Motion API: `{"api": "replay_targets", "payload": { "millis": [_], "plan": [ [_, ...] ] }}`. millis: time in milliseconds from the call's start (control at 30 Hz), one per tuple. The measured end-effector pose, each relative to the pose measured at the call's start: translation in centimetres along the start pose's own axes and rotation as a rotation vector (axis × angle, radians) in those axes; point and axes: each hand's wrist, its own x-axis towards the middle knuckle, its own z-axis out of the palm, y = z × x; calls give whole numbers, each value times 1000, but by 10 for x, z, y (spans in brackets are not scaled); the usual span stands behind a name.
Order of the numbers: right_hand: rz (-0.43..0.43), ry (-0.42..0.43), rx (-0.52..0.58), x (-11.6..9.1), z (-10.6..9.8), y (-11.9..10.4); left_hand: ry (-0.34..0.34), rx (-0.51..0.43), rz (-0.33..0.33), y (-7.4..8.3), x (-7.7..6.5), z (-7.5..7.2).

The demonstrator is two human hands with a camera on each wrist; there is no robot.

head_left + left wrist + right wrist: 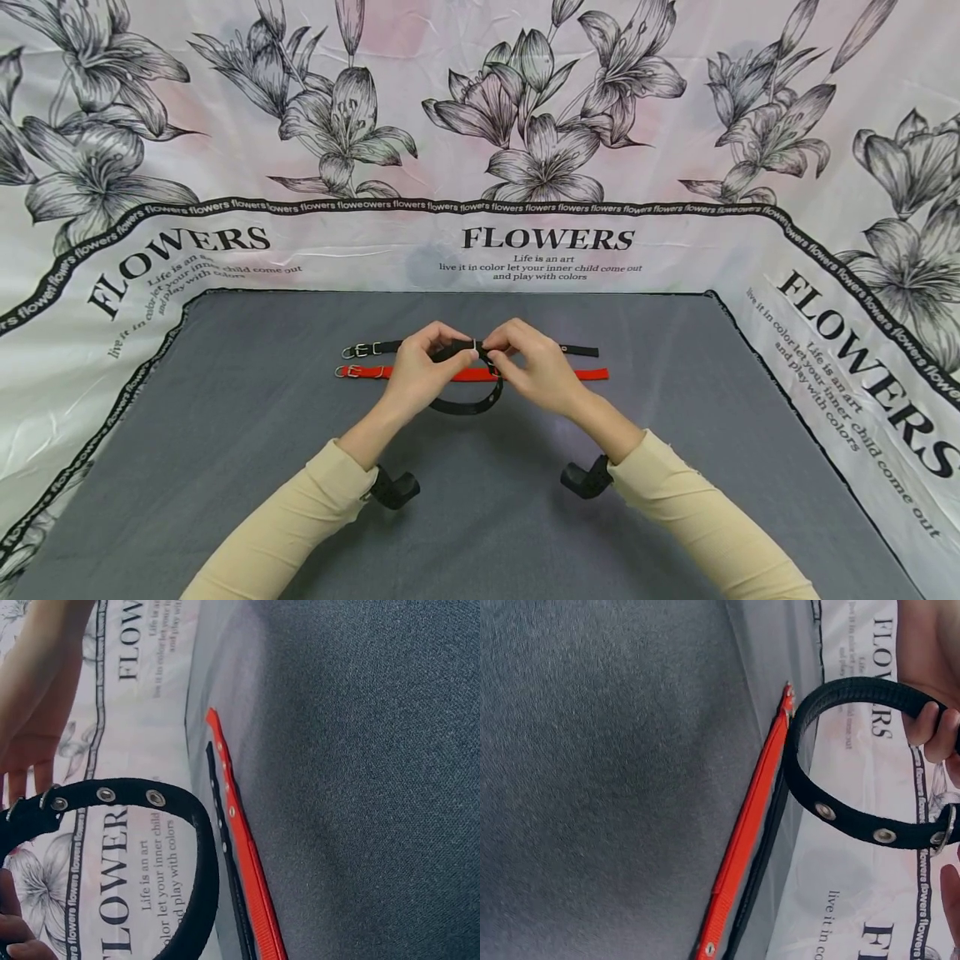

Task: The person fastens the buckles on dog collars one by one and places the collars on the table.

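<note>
Looped black strap [208, 862] | through metal ring [951, 829] | held: left fingers [437, 332], right fingers [513, 332]

Draped workspace [487, 500]; floral-print cloth [543, 162]

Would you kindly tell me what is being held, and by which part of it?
A looped black collar: the left hand grips its strap near the metal buckle, while the right hand is at the buckle, its exact hold unclear.

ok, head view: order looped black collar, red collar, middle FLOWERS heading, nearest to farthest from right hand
1. Looped black collar: held by right hand.
2. Red collar: on table, behind both hands.
3. Middle FLOWERS heading: on backdrop beyond.
</note>
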Motion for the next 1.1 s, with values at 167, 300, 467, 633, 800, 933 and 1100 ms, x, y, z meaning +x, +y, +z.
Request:
{"api": "replay_targets", "payload": {
  "millis": [167,300,467,633,800,933,1100],
  "plan": [
    [151,-50,59,-6,2,1,9,-25,-4,12,-3,-5],
    [267,-122,79,-12,5,5,20,-52,-9,1,1,-8],
    [295,-156,103,-19,12,8,35,-84,-27,-14,6,-10],
    [294,-100,75,-21,16,7,69,-100,-45,-18,9,-12],
    [368,-40,85,-20,17,5,81,-92,-96,-20,10,-17],
    [416,-19,97,-19,17,4,59,-51,-137,-19,9,-22],
    [473,-3,143,-16,20,2,1,82,-137,-19,8,-30]
  ]
}}
